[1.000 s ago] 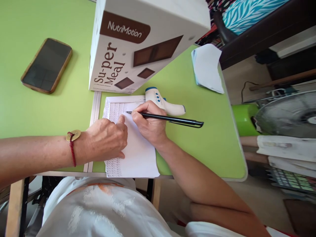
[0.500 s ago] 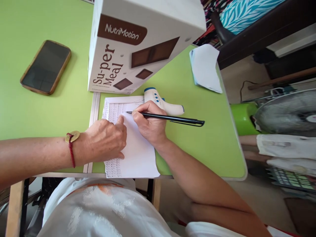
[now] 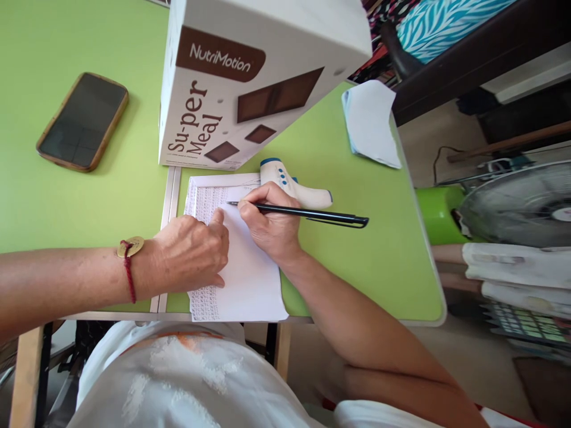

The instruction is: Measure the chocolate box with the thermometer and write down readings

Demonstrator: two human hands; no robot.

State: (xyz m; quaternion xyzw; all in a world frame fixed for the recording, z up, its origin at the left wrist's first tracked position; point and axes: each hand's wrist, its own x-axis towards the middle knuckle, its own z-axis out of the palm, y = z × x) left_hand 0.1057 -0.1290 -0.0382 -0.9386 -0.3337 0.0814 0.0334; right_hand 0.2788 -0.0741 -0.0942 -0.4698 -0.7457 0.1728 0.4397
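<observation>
A person writes at a green table (image 3: 370, 255), the right hand (image 3: 274, 223) gripping a black pen (image 3: 321, 215) with its tip at rows of small script on white paper (image 3: 254, 291). The left hand (image 3: 196, 255) rests on the sheet, index finger extended; whether its other fingers are closed cannot be told. The paper lies near the table's front edge, below a box (image 3: 294, 35) and a thermometer (image 3: 314, 197); a phone (image 3: 82, 122) lies at left.
</observation>
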